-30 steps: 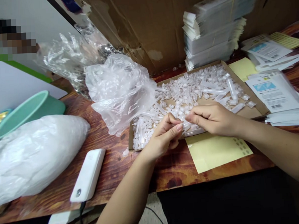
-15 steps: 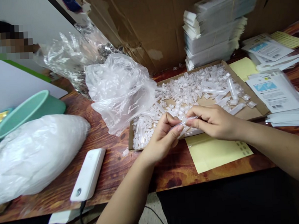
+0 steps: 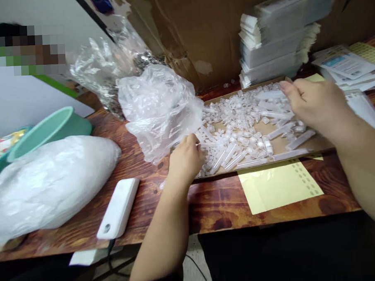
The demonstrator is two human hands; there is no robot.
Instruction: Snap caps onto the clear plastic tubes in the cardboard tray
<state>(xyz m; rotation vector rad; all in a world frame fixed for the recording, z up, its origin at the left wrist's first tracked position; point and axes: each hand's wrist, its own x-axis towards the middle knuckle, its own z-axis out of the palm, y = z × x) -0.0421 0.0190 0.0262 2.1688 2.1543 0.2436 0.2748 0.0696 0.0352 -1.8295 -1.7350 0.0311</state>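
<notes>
A shallow cardboard tray (image 3: 257, 165) holds many clear plastic tubes (image 3: 236, 160), small clear caps (image 3: 235, 107) and little white pieces (image 3: 210, 158). My left hand (image 3: 186, 159) is down at the tray's left end among the white pieces, its fingers closed and their tips hidden. A thin pale piece (image 3: 208, 145) shows beside those fingertips; I cannot tell whether it is held. Over the tray's right end, my right hand (image 3: 318, 103) is curled closed with the thumb pointing left. Whatever it grips is hidden, though a clear tube lies close to its thumb.
A crumpled clear plastic bag (image 3: 161, 108) overlaps the tray's left side. Further left are a full white bag (image 3: 55, 183), a green basin (image 3: 44, 134) and a white power bank (image 3: 119, 209). Yellow sticker sheets (image 3: 276, 188) and stacked packets (image 3: 273, 45) surround the tray. Another person is at upper left.
My hands were together over the tray, pinching a clear tube. Now they are apart: the left has dropped leftward to the white pieces, the right has moved right and farther back. The view has shifted slightly.
</notes>
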